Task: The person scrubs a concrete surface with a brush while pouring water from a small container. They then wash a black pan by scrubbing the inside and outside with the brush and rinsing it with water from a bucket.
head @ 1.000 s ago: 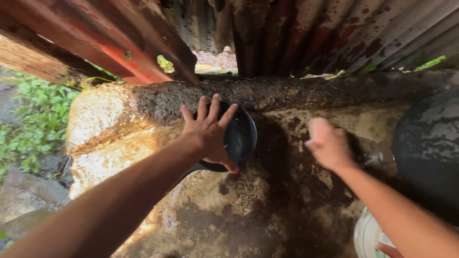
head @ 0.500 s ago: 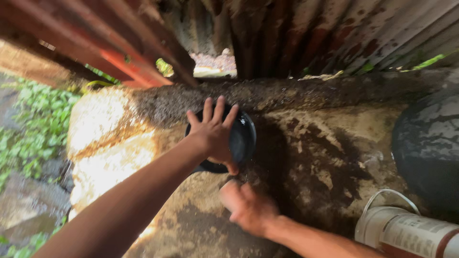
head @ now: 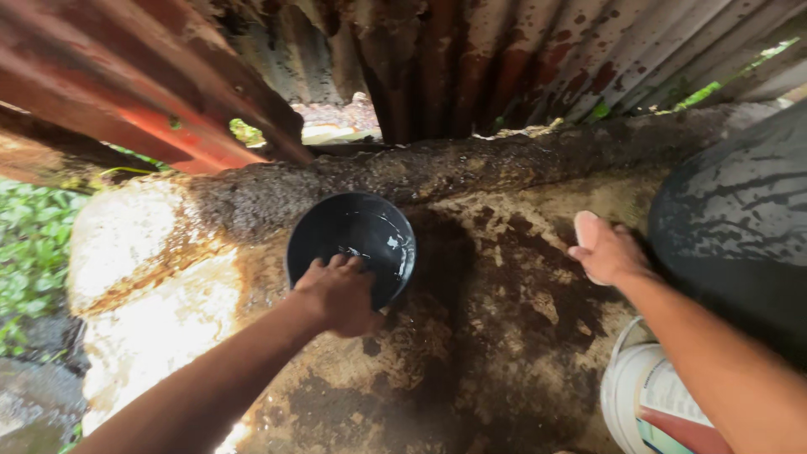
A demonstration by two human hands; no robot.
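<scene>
A round black pan [head: 357, 231] with a little water in it lies on a wet, stained concrete slab [head: 496, 336], close to the slab's raised dark back edge. My left hand [head: 339, 294] grips the pan's near rim, fingers curled over the edge into the pan. To the right, my right hand [head: 607, 250] hovers over the slab beside a big dark drum. Its fingers are closed around a small pale object [head: 586, 227] whose end sticks out above the fist; I cannot tell what kind of thing it is.
A large dark wet drum [head: 740, 227] fills the right side. A white plastic bucket [head: 643, 391] stands at the bottom right under my right forearm. Rusty corrugated metal sheets [head: 471, 59] wall off the back. Green plants [head: 34, 244] grow left of the slab.
My left hand went from lying spread over the pan to gripping its near rim. My right hand swung down toward the middle of the slab, then back out to the right.
</scene>
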